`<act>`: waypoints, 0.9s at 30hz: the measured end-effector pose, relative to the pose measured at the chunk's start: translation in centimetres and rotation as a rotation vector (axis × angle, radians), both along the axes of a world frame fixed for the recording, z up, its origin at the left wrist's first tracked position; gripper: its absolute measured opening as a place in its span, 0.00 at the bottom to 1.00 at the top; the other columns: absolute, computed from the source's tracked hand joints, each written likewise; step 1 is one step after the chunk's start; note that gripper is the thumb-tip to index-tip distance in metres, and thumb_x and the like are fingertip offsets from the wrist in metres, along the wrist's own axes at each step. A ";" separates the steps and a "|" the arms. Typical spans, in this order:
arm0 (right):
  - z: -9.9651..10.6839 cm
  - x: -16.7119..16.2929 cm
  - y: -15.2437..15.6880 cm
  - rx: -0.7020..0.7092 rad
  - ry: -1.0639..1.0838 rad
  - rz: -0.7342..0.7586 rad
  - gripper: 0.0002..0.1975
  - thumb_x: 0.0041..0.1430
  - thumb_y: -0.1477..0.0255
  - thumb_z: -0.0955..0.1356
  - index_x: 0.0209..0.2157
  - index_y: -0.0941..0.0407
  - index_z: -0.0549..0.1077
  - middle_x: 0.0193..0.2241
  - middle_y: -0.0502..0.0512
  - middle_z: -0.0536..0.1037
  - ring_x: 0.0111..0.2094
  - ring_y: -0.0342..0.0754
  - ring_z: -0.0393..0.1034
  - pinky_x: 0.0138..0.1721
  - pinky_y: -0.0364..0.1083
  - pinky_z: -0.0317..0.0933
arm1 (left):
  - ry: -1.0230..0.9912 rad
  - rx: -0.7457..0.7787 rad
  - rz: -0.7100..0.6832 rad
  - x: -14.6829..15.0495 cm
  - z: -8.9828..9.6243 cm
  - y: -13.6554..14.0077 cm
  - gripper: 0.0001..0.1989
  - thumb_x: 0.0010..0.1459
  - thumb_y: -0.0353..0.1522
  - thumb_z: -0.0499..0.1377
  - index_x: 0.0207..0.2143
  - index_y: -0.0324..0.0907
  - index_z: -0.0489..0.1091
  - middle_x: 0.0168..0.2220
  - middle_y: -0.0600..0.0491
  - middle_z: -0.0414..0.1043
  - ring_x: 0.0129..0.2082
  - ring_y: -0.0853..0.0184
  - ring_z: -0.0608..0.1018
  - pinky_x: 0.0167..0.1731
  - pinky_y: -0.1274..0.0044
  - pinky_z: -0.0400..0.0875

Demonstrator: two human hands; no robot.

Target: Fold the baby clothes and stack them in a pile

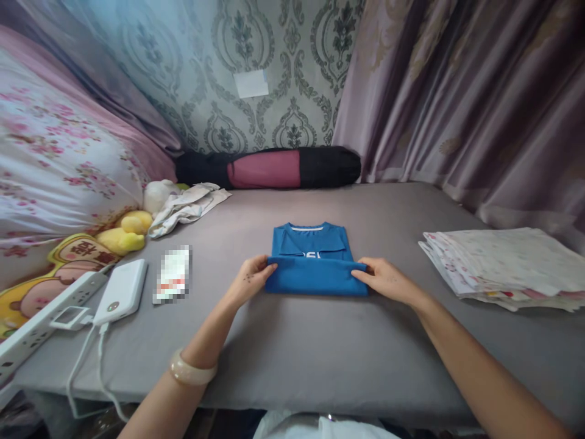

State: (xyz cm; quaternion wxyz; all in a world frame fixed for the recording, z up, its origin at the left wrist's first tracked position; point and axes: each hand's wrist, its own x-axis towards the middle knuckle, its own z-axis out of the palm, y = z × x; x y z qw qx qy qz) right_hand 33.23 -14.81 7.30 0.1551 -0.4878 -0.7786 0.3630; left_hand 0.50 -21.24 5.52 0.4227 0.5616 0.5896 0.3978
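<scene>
A blue T-shirt (315,275) lies on the grey sheet in front of me, its sides tucked in and its lower part folded up toward the collar. White letters show partly above the folded edge. My left hand (252,277) pinches the left corner of that edge between thumb and fingers. At the opposite corner, my right hand (381,277) grips the fabric the same way. Some fingertips of both hands are hidden by the cloth. A pale bangle (192,369) circles my left wrist.
On the left are a white power bank (121,292), a power strip (50,323), a blurred-out card-like item (172,274), yellow plush toys (121,238) and a crumpled cloth (189,207). Folded fabric (507,265) is stacked at right. A black and pink roll bag (265,167) lies along the wall.
</scene>
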 end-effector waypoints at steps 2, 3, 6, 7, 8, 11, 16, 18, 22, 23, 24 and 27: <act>-0.6 -0.5 1.3 0.041 0.021 -0.073 0.15 0.58 0.60 0.63 0.29 0.56 0.71 0.23 0.49 0.72 0.27 0.45 0.65 0.27 0.42 0.56 | 0.115 0.058 0.107 0.3 -0.5 1.5 0.14 0.55 0.42 0.55 0.28 0.41 0.66 0.21 0.59 0.61 0.23 0.71 0.64 0.24 0.80 0.58; -0.8 -0.8 2.0 0.075 0.012 -0.112 0.15 0.58 0.60 0.63 0.28 0.56 0.71 0.23 0.49 0.72 0.27 0.45 0.65 0.27 0.42 0.56 | 0.191 0.087 0.159 0.5 -0.6 2.3 0.13 0.56 0.41 0.54 0.27 0.41 0.65 0.21 0.59 0.60 0.23 0.71 0.64 0.24 0.79 0.57; -0.9 -2.0 4.2 0.171 -0.110 -0.225 0.13 0.59 0.63 0.62 0.27 0.56 0.70 0.24 0.51 0.73 0.27 0.46 0.66 0.28 0.42 0.55 | 0.412 0.137 0.278 1.0 -0.8 4.7 0.11 0.59 0.36 0.52 0.25 0.42 0.63 0.20 0.58 0.60 0.23 0.69 0.65 0.25 0.78 0.56; -0.8 -2.5 4.9 0.189 -0.171 -0.256 0.13 0.60 0.64 0.62 0.28 0.56 0.71 0.24 0.52 0.74 0.28 0.46 0.66 0.28 0.42 0.55 | 0.471 0.147 0.303 1.2 -0.8 5.5 0.10 0.60 0.35 0.51 0.26 0.43 0.64 0.21 0.57 0.62 0.24 0.69 0.66 0.25 0.78 0.56; -0.7 -2.9 5.6 0.201 -0.230 -0.284 0.13 0.61 0.65 0.61 0.29 0.56 0.72 0.25 0.53 0.75 0.28 0.46 0.67 0.29 0.42 0.56 | 0.521 0.156 0.321 1.3 -0.8 6.2 0.10 0.61 0.34 0.51 0.27 0.43 0.64 0.22 0.56 0.64 0.25 0.68 0.68 0.26 0.77 0.57; -0.4 -4.3 7.3 0.215 -0.370 -0.343 0.13 0.63 0.67 0.60 0.36 0.57 0.74 0.33 0.58 0.78 0.34 0.50 0.71 0.32 0.44 0.58 | 0.622 0.156 0.348 1.7 -1.0 8.2 0.09 0.63 0.34 0.50 0.31 0.43 0.66 0.28 0.51 0.71 0.30 0.64 0.74 0.30 0.76 0.61; -0.8 -6.1 8.6 0.241 -0.456 -0.398 0.16 0.67 0.69 0.57 0.45 0.59 0.72 0.44 0.65 0.77 0.45 0.55 0.72 0.40 0.47 0.61 | 0.719 0.107 0.385 2.0 -1.9 10.4 0.10 0.66 0.34 0.48 0.39 0.43 0.68 0.38 0.45 0.76 0.40 0.59 0.77 0.36 0.74 0.66; -1.0 -6.6 8.8 0.241 -0.456 -0.416 0.17 0.68 0.69 0.56 0.46 0.60 0.72 0.45 0.67 0.76 0.47 0.56 0.72 0.42 0.48 0.62 | 0.742 0.092 0.392 2.0 -2.1 10.9 0.11 0.66 0.34 0.47 0.41 0.42 0.68 0.40 0.44 0.76 0.42 0.58 0.78 0.37 0.73 0.67; -1.4 -7.5 9.4 0.253 -0.445 -0.459 0.18 0.68 0.70 0.55 0.48 0.62 0.71 0.45 0.69 0.75 0.47 0.56 0.72 0.43 0.50 0.63 | 0.769 0.070 0.402 2.2 -2.3 11.8 0.12 0.67 0.34 0.46 0.43 0.42 0.67 0.42 0.43 0.76 0.43 0.58 0.78 0.37 0.73 0.68; -1.4 -7.6 9.6 0.258 -0.443 -0.468 0.18 0.68 0.70 0.55 0.48 0.62 0.71 0.46 0.70 0.75 0.47 0.56 0.72 0.44 0.50 0.63 | 0.776 0.067 0.405 2.3 -2.3 12.0 0.12 0.67 0.33 0.45 0.44 0.42 0.67 0.42 0.43 0.76 0.43 0.58 0.78 0.37 0.73 0.68; -1.5 -7.8 9.7 0.265 -0.441 -0.476 0.18 0.68 0.71 0.55 0.48 0.62 0.71 0.46 0.70 0.75 0.47 0.56 0.72 0.44 0.50 0.63 | 0.783 0.063 0.406 2.3 -2.2 12.2 0.12 0.67 0.33 0.45 0.44 0.42 0.67 0.42 0.42 0.76 0.43 0.58 0.78 0.37 0.73 0.68; -1.9 -8.1 10.3 0.283 -0.439 -0.500 0.18 0.68 0.72 0.54 0.49 0.62 0.70 0.47 0.70 0.75 0.49 0.57 0.71 0.45 0.51 0.64 | 0.800 0.041 0.407 2.5 -2.1 12.7 0.13 0.68 0.33 0.44 0.45 0.41 0.66 0.43 0.42 0.76 0.43 0.58 0.78 0.38 0.72 0.68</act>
